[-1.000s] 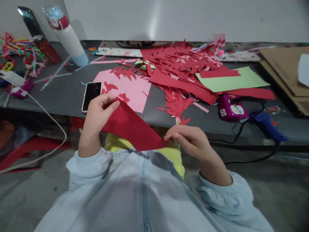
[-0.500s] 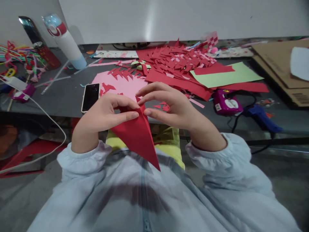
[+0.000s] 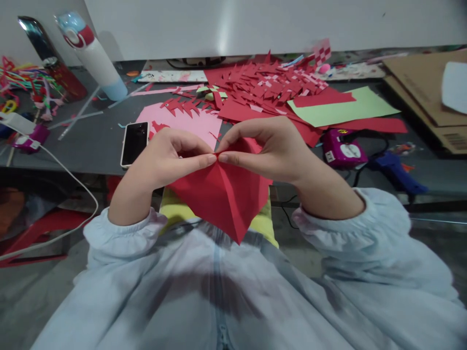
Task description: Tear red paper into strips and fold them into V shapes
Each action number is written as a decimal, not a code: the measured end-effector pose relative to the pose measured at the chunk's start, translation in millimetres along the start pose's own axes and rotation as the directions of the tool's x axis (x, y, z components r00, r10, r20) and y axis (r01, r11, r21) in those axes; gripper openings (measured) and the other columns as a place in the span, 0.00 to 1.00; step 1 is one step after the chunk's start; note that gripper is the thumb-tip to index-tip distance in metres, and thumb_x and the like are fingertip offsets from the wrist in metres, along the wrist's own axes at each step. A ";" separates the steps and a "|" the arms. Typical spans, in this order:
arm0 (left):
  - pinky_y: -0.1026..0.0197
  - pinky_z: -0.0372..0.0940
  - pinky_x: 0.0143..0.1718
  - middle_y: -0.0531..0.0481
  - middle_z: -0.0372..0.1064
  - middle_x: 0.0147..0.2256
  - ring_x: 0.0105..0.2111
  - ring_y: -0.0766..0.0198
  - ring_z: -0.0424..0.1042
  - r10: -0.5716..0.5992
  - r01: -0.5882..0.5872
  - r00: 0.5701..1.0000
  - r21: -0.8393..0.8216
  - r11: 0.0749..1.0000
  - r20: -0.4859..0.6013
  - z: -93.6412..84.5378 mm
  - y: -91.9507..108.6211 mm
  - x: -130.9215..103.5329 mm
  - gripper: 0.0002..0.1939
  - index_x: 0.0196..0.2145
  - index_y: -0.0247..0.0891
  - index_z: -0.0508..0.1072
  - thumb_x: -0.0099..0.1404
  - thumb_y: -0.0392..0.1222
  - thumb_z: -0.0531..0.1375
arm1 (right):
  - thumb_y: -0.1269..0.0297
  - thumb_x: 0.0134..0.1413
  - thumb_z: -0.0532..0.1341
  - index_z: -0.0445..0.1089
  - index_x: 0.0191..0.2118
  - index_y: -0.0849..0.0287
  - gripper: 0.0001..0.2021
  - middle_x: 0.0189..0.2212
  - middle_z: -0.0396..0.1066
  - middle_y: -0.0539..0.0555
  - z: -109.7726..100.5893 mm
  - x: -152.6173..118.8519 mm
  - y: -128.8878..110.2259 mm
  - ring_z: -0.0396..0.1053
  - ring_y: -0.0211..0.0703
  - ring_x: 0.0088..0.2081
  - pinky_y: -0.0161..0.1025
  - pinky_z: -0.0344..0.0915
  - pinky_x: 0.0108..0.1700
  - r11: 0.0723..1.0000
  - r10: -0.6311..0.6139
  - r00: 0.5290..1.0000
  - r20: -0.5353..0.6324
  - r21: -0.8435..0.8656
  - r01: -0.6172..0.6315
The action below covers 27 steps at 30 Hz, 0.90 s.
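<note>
A sheet of red paper [image 3: 219,194] hangs between my hands above my lap, partly unfolded, with a crease running down its middle to a point near my jacket. My left hand [image 3: 171,158] pinches its upper edge between thumb and fingers. Right beside it, my right hand [image 3: 272,150] pinches the same edge, and the two thumb tips almost meet. Just beyond my hands lies a pink sheet [image 3: 200,126] with red paper cut-outs [image 3: 178,106] on it. The far edge of the red paper is partly hidden by my right hand.
A phone [image 3: 134,144] lies left of the pink sheet, with a bottle [image 3: 97,61] behind. Red paper scraps [image 3: 270,85] pile up at the back, next to a green sheet [image 3: 343,109]. To the right are a purple box [image 3: 343,149], a blue glue gun [image 3: 397,172] and cardboard [image 3: 416,80].
The red paper was folded into a narrow triangle and has opened out to the right. My right hand has turned and shifted slightly, with its fingers closed on the edge.
</note>
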<state>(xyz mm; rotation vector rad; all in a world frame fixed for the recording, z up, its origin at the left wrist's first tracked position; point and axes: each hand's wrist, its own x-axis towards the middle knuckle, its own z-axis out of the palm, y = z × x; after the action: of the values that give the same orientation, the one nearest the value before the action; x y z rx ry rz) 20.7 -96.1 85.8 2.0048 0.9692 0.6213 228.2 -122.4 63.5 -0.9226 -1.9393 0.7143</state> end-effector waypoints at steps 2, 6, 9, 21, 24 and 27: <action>0.61 0.68 0.29 0.51 0.73 0.24 0.28 0.61 0.74 -0.011 0.011 1.000 -0.041 0.999 -0.001 1.2 -3.5 1.7 0.14 0.27 0.40 0.79 0.57 0.54 0.65 | 0.65 0.54 0.65 0.74 0.30 0.53 0.03 0.30 0.78 0.49 0.6 0.3 2.0 0.74 0.41 0.32 0.41 0.74 0.38 1.000 -0.011 1.000 -0.022 -0.014 0.011; 0.62 0.68 0.29 0.51 0.72 0.24 0.29 0.61 0.74 -0.027 0.027 1.000 -0.111 0.993 -0.003 3.6 -11.2 3.9 0.13 0.27 0.40 0.79 0.57 0.52 0.66 | 0.67 0.54 0.65 0.74 0.30 0.53 0.03 0.30 0.78 0.49 1.1 0.5 5.2 0.73 0.40 0.31 0.40 0.74 0.37 0.997 -0.060 0.997 -0.042 -0.045 0.058; 0.62 0.67 0.28 0.51 0.72 0.24 0.30 0.61 0.73 -0.045 0.044 0.999 -0.125 0.991 -0.003 3.9 -14.4 5.6 0.13 0.27 0.40 0.78 0.56 0.52 0.66 | 0.67 0.55 0.65 0.73 0.30 0.53 0.04 0.30 0.78 0.49 2.0 0.6 6.8 0.73 0.41 0.31 0.41 0.73 0.37 0.993 -0.079 0.995 -0.054 -0.094 0.074; 0.60 0.64 0.32 0.52 0.67 0.20 0.26 0.62 0.69 -0.139 0.130 0.987 0.105 0.986 0.079 -16.3 -32.4 32.8 0.08 0.22 0.38 0.76 0.57 0.41 0.65 | 0.59 0.50 0.68 0.74 0.36 0.52 0.08 0.29 0.77 0.48 -25.4 13.2 62.3 0.73 0.41 0.31 0.39 0.71 0.33 0.979 0.153 0.982 0.110 -0.152 -0.136; 0.57 0.65 0.37 0.51 0.70 0.22 0.30 0.59 0.71 -0.097 0.079 0.994 0.314 0.946 0.042 -15.5 -50.2 45.6 0.07 0.23 0.39 0.76 0.58 0.41 0.64 | 0.60 0.50 0.68 0.74 0.36 0.52 0.07 0.28 0.76 0.49 -29.8 20.6 92.0 0.73 0.42 0.30 0.40 0.69 0.33 0.967 0.188 0.972 0.144 -0.199 -0.157; 0.51 0.65 0.46 0.46 0.76 0.33 0.39 0.52 0.74 -0.002 0.050 0.997 0.583 0.811 -0.082 -5.2 -69.0 51.4 0.06 0.34 0.40 0.78 0.59 0.42 0.62 | 0.62 0.48 0.69 0.74 0.36 0.54 0.08 0.29 0.77 0.51 -23.3 27.8 119.5 0.74 0.45 0.32 0.41 0.68 0.34 0.918 0.226 0.969 0.101 -0.354 -0.177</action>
<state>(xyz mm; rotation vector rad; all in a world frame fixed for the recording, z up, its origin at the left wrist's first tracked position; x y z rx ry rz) 18.7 -26.0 35.7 2.5125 1.3577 0.4113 277.6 -29.3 -3.4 -1.3344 -2.1561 0.5773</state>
